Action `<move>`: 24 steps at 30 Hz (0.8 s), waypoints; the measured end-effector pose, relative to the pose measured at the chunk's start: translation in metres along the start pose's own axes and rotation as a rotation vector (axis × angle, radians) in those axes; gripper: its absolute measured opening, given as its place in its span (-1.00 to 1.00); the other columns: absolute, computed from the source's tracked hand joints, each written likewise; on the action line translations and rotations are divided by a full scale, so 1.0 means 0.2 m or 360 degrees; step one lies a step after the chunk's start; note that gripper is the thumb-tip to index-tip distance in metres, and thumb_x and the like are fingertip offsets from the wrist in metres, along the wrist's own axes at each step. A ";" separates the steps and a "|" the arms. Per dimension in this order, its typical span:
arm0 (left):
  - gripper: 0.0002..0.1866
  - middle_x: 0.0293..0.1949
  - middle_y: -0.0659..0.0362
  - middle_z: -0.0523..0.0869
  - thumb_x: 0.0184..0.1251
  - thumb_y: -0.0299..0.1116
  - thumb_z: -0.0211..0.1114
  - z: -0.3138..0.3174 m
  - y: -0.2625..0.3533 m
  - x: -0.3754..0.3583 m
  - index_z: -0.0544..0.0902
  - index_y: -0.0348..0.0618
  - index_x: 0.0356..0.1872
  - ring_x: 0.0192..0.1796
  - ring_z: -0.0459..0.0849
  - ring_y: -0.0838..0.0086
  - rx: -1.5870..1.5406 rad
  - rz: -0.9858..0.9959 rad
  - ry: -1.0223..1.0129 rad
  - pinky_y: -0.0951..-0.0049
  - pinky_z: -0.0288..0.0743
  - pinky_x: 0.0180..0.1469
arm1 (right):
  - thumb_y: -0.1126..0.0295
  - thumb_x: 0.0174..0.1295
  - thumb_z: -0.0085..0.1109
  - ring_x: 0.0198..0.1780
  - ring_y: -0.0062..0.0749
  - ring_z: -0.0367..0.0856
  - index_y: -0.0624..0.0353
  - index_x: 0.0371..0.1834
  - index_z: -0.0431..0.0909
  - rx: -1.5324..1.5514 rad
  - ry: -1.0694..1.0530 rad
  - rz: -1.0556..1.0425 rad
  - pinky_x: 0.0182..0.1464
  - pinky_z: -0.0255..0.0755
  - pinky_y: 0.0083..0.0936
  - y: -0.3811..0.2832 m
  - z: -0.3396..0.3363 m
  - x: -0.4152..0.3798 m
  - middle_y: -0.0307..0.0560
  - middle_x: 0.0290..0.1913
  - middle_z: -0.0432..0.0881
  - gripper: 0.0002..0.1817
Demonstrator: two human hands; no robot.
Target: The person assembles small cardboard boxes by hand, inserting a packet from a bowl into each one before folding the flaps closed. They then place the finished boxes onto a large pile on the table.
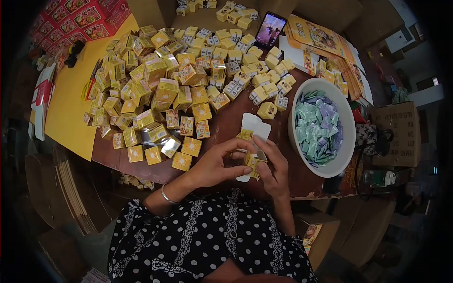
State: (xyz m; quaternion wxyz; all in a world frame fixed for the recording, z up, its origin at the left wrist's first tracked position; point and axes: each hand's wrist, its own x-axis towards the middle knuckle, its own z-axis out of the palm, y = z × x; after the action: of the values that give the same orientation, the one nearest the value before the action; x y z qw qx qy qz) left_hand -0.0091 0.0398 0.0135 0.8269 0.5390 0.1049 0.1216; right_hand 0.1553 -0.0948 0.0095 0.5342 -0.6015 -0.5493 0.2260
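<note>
Both my hands meet over the near part of the table, fingers closed round a small yellow cardboard box [255,159]. Its white flaps stand open at the far end, and another bit of white shows below my fingers. My left hand [218,160], with a bangle on its wrist, grips the box from the left. From the right, my right hand [276,169] holds it between thumb and fingers. My fingers hide part of the box, and I cannot see inside it. Right of my right hand stands a white tub [293,137] of green and purple sachets [318,127].
Many yellow boxes [165,92] are piled on the left of the table [226,127]. Small yellow-and-white cube-like pieces [266,89] lie behind my hands. A lit phone [271,29] leans at the back. Flat printed cardboard [318,35] lies back right; a brown carton [398,132] stands far right.
</note>
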 end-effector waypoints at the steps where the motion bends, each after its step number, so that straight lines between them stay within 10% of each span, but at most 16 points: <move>1: -0.56 0.17 0.24 0.57 0.38 -0.57 0.37 0.00 0.00 0.00 0.51 -0.22 0.25 0.22 0.59 0.52 -0.0009 -0.0071 0.0012 0.52 0.54 0.21 | 0.42 0.27 0.27 0.21 -0.13 0.65 0.33 0.36 0.52 0.0105 0.0040 0.0042 0.27 0.46 -0.35 0.00 0.01 0.00 0.16 0.19 0.65 -0.44; 14: -0.69 0.12 0.28 0.53 0.39 -0.59 0.35 0.01 -0.09 -0.02 0.53 -0.21 0.11 0.18 0.54 0.64 0.0034 0.0128 -0.0050 0.55 0.48 0.18 | 0.47 0.25 0.29 0.08 -0.08 0.72 0.36 -0.07 0.74 -0.0178 0.0014 -0.0287 0.13 0.56 -0.32 0.01 -0.02 0.04 0.12 0.11 0.71 -0.76; 24: -0.53 0.17 0.09 0.54 0.37 -0.66 0.33 0.04 -0.09 0.01 0.34 -0.19 0.20 0.24 0.61 0.47 -0.0321 0.0350 0.0183 0.48 0.54 0.19 | 0.47 0.25 0.40 0.23 -0.09 0.61 0.35 0.05 0.67 0.0208 0.0264 -0.0029 0.32 0.42 -0.23 -0.03 0.05 0.03 0.16 0.10 0.73 -0.68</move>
State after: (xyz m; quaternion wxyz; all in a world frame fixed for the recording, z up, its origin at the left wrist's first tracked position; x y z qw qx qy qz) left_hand -0.0021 0.0263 -0.0006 0.8511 0.4535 0.0797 0.2521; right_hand 0.1457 -0.0869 0.0124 0.6179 -0.5771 -0.4927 0.2060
